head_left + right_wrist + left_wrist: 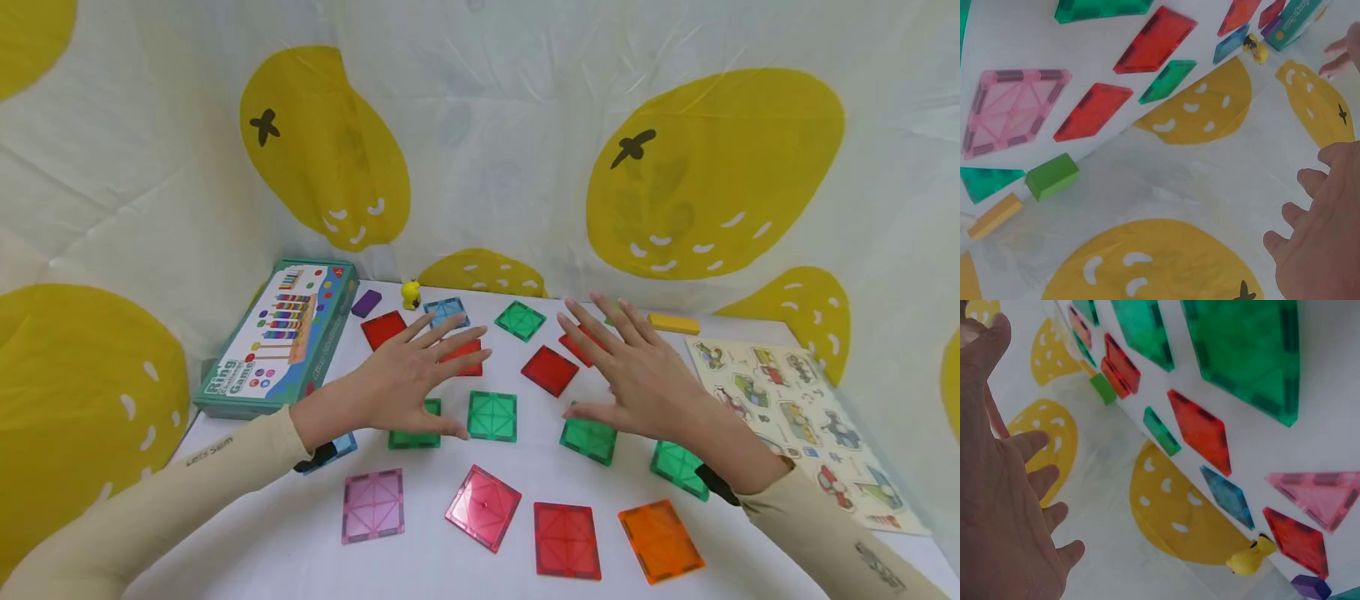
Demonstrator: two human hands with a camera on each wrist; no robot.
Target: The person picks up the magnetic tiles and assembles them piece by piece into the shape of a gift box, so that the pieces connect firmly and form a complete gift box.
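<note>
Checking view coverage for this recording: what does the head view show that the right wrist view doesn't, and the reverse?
Only the head view shows the orange tile and the tan sleeves. Only the right wrist view shows the green triangular tile beside the green block. Both show the right hand, the yellow figure and the game box.

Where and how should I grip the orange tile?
Best pinched, I think, across its left and right edges, with the right hand coming from above: the orange tile is a thin square lying flat, with no raised part to grasp, and a gap separates it from the red tile on its left.
</note>
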